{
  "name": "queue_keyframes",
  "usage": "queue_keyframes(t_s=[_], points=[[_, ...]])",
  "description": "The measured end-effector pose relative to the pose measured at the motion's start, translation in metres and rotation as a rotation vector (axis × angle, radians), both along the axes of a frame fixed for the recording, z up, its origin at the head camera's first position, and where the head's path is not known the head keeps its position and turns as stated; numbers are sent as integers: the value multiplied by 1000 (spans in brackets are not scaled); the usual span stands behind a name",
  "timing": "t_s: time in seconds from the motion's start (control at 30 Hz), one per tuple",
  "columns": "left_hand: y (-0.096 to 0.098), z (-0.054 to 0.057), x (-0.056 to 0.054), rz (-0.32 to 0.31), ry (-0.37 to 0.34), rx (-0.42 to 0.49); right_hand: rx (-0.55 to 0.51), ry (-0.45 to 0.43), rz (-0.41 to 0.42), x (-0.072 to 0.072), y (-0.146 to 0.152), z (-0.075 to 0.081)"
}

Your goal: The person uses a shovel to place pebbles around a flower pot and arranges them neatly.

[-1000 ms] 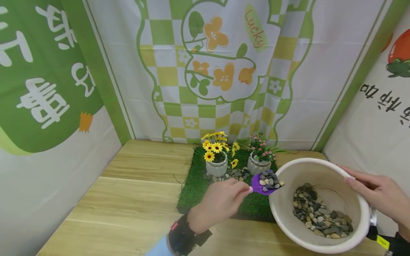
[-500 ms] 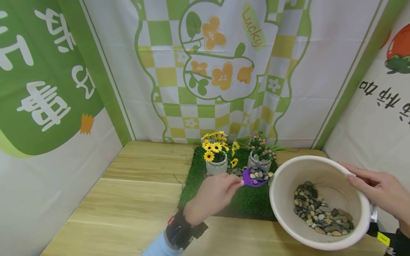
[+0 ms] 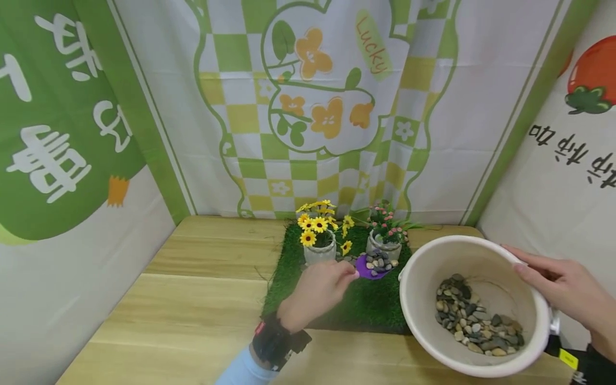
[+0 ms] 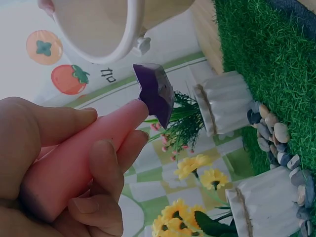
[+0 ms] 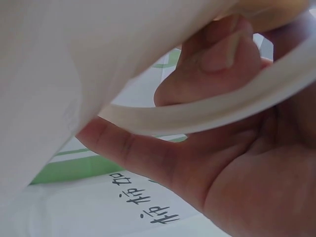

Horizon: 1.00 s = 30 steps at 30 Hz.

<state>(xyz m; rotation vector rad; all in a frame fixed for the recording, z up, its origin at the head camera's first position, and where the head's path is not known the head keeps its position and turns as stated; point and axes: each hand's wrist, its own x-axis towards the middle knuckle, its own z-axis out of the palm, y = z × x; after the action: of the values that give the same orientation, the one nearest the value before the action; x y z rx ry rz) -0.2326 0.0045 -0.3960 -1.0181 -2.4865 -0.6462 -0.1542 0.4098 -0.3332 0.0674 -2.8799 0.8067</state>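
My left hand (image 3: pixel 314 294) grips the pink handle (image 4: pixel 81 160) of a small shovel. Its purple blade (image 3: pixel 367 272) carries a heap of grey and tan pebbles (image 3: pixel 380 261). In the head view the blade overlaps the foot of the pot with pink flowers (image 3: pixel 384 245). My right hand (image 3: pixel 570 286) holds a cream bucket (image 3: pixel 417 278) at the right of its rim, tilting its mouth toward me. Curled fingers (image 5: pixel 217 59) and a pale curved band (image 5: pixel 197 116) show in the right wrist view. Pebbles (image 3: pixel 474 321) cover part of the bucket's bottom.
An artificial grass mat (image 3: pixel 344 315) lies on the wooden table (image 3: pixel 192 315). On it stand the pink-flower pot and a pot with yellow flowers (image 3: pixel 320 253). A band of pebbles (image 4: pixel 269 132) runs along the pots. Printed curtains (image 3: pixel 298 160) close off the back and sides.
My left hand has moved the loaded shovel left and away from the bucket's rim, to in front of the pink-flower pot. The right hand keeps its hold on the bucket; the head view shifts slightly.
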Motion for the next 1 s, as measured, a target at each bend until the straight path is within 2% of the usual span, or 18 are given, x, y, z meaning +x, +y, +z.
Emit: queue_keyframes(t_s=[0.27, 0.47, 0.77, 1.0], points=[[6, -5, -8, 9, -32, -1, -7, -19, -11, 0, -2, 4], [11, -13, -17, 19, -64, -22, -11, 31, 14, 1, -1, 3], [15, -28, -28, 12, -158, -16, -27, 74, 44, 0, 0, 1], [20, -33, -33, 12, -131, -46, -18, 81, 40, 0, -2, 3]])
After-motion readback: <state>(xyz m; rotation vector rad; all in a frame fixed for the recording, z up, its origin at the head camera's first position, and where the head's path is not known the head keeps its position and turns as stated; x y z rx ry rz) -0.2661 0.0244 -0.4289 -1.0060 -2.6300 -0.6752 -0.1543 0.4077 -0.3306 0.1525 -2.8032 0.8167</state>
